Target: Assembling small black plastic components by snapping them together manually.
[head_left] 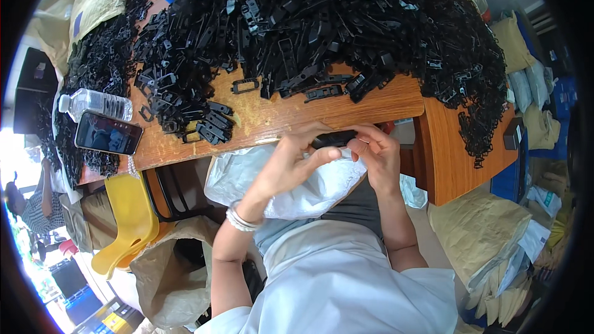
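Just off the table's front edge, both my hands hold one small black plastic part [334, 139], long and narrow. My left hand [296, 159] has its fingers closed on the part's left end, thumb stretched along the near side. Pinching the right end is my right hand [378, 151]. Fingers cover both ends, so the exact kind of part is unclear. Beneath the hands a white plastic bag [284, 188] lies across my lap. Beyond them, a large heap of black plastic parts [297, 25] covers much of the table. A single black frame [245, 86] lies near its edge.
The wooden table [352, 111] has a side section [464, 148] at right. A phone [108, 133] leans on a clear bottle [99, 105] at left. A yellow chair [130, 222] and an open paper sack [173, 272] stand lower left; brown sacks [476, 229] lie right.
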The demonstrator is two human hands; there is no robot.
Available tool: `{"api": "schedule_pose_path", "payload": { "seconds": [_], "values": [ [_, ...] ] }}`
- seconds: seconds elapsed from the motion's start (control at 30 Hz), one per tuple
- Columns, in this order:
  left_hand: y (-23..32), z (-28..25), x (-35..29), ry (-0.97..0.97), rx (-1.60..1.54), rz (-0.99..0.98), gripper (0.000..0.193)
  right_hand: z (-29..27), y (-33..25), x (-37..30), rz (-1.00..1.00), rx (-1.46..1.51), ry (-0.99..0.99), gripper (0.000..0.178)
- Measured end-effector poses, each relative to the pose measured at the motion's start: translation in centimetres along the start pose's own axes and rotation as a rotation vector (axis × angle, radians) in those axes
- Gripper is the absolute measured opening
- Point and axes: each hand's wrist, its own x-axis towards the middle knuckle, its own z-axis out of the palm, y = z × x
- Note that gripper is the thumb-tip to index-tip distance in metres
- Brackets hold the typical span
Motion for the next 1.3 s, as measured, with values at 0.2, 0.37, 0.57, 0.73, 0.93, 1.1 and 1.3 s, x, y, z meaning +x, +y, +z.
{"api": "schedule_pose_path", "payload": {
  "seconds": [0.2, 0.37, 0.57, 0.73, 0.93, 1.1, 1.3],
  "values": [
    [1.2, -8.5, 2.3, 0.573, 0.819, 0.297, 0.011, -0.3, 0.5, 0.1, 0.075, -0.090, -0.056, 0.020],
    [1.4, -11.9, 4.2, 0.650, 1.268, 0.246, 0.012, 0.0, 0.7, 0.2, 0.031, -0.170, -0.147, 0.021],
    [1.9, -13.3, 4.9, 0.429, 1.603, 0.345, 0.016, 0.1, 0.6, 0.3, 0.030, -0.212, -0.186, 0.022],
    [4.2, -15.3, 3.8, 0.734, 1.396, 0.354, 0.006, 0.0, 0.7, 0.3, 0.087, -0.207, -0.143, 0.021],
    [5.2, -16.9, 2.6, 0.704, 1.424, 0.328, 0.005, -0.1, 1.2, 0.4, 0.058, -0.240, -0.199, 0.023],
    [4.2, -14.8, 3.7, 0.583, 1.554, 0.304, 0.009, -0.1, 1.4, 0.4, 0.082, -0.255, -0.187, 0.023],
    [3.1, -15.3, 5.7, 0.346, 2.037, 0.309, 0.011, 0.4, 1.0, 0.2, 0.061, -0.249, -0.172, 0.020]
  ]
}}
